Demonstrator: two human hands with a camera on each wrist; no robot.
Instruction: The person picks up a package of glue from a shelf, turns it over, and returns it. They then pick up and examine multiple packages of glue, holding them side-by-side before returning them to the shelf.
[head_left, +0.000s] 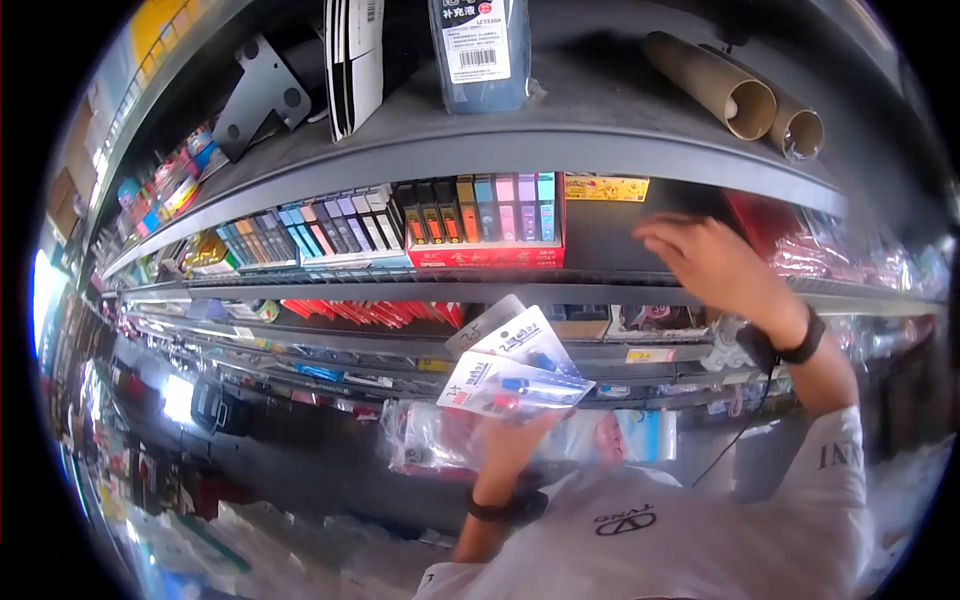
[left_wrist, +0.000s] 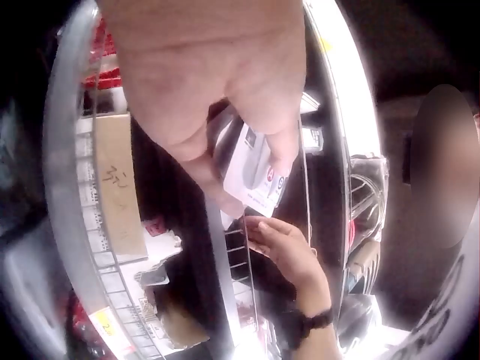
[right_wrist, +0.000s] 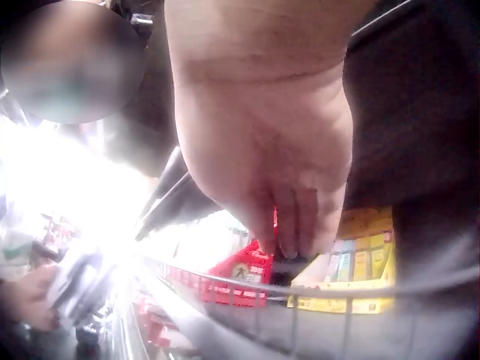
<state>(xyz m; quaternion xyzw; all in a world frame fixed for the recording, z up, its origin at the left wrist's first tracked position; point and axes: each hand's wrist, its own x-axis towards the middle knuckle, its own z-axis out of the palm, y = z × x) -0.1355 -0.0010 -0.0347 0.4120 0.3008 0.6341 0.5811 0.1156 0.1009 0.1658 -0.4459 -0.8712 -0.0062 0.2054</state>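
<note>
My left hand [head_left: 513, 445] grips a fan of blister-packed cards [head_left: 515, 385] at their lower edge, in front of the shelves. Blue and red small parts show through the clear plastic of the front card. In the left wrist view, thumb and fingers pinch the white card [left_wrist: 259, 169] from both sides. My right hand [head_left: 715, 262] reaches over the middle shelf with fingers loosely extended and nothing seen in them. From the right wrist, its fingers hang near a red display box [right_wrist: 240, 277] and a yellow display box [right_wrist: 349, 296].
Slim upright packs [head_left: 490, 205] fill the display boxes on the middle shelf. Above, the upper shelf edge [head_left: 500, 150] carries a bottle of dark liquid [head_left: 485, 60] and cardboard tubes [head_left: 740, 95]. A wire rail [right_wrist: 300, 289] runs along the shelf front. Plastic-wrapped goods [head_left: 440, 440] lie lower down.
</note>
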